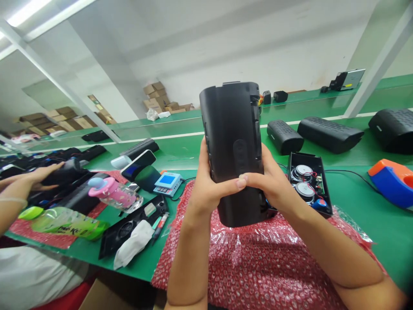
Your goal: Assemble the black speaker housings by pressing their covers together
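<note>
I hold a black speaker housing (pixel 230 142) upright over a sheet of red bubble wrap (pixel 245 262). My left hand (pixel 208 183) wraps round its left side, and my right hand (pixel 269 181) grips its right side. Both thumbs press on the housing's near face, close to an oval recess. To the right lies an open black speaker half (pixel 308 183) with two round drivers and wires showing inside it.
Finished black speakers (pixel 329 134) lie on the green bench (pixel 355 189) behind. An orange and blue tape dispenser (pixel 392 181) sits at the right. A co-worker's hand (pixel 41 174), bottles (pixel 116 193), a phone (pixel 138 164) and a small blue meter (pixel 167 183) crowd the left.
</note>
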Action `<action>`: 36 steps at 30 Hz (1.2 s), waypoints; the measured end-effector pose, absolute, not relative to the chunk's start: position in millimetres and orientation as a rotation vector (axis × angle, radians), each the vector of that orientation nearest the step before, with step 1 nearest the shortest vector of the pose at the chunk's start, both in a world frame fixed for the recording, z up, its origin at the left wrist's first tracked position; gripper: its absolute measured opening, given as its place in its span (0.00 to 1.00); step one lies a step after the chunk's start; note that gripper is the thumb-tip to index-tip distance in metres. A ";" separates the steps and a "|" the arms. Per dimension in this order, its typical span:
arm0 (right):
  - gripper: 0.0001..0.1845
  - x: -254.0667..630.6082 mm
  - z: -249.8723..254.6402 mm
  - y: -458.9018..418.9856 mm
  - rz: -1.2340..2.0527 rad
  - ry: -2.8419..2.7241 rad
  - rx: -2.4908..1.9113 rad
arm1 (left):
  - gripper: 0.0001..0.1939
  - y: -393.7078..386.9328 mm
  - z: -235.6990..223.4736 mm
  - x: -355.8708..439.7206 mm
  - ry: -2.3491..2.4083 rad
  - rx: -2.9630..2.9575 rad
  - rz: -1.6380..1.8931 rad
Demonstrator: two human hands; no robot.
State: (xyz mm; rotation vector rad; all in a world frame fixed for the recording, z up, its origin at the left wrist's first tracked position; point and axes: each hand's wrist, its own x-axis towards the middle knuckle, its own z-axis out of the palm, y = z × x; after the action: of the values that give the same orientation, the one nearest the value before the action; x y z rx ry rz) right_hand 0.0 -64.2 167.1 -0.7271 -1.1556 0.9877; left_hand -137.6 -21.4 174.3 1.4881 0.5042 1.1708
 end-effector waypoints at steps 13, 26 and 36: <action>0.42 0.2 169.0 -68.4 0.997 -1.163 -0.769 | 0.62 -23.1 174.1 -137.7 0.491 1.504 1.173; 0.42 -0.2 169.7 -72.5 1.014 -1.148 -0.731 | 0.61 -25.2 174.7 -137.9 0.436 1.465 1.181; 0.44 -0.2 168.4 -71.1 1.007 -1.161 -0.751 | 0.62 -24.0 172.7 -138.9 0.477 1.516 1.168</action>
State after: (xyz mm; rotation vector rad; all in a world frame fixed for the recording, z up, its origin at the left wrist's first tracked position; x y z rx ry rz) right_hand -0.2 -71.1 168.4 -0.7506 -1.1613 1.0075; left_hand -138.9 -24.0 172.7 1.5164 0.4766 1.1682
